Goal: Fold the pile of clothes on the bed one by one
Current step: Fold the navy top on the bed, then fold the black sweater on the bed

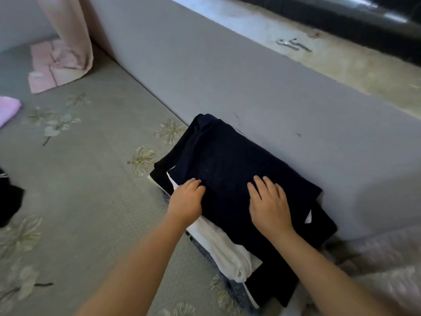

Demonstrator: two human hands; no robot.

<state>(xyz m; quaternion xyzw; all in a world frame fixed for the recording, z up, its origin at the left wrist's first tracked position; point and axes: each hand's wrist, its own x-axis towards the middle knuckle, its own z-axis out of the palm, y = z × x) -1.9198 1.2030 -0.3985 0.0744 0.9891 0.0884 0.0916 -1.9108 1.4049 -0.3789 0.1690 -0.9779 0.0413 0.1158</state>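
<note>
A folded dark navy garment lies on top of a stack of folded clothes against the grey wall. Under it show a folded white garment and black pieces. My left hand is at the navy garment's left edge with its fingers curled over the fabric. My right hand lies flat on top of the navy garment, fingers straight and slightly spread.
The bed sheet is grey-green with a flower print. A black garment lies at the left edge, a pink cloth further back, and pink folded fabric by a curtain. A concrete ledge tops the grey wall.
</note>
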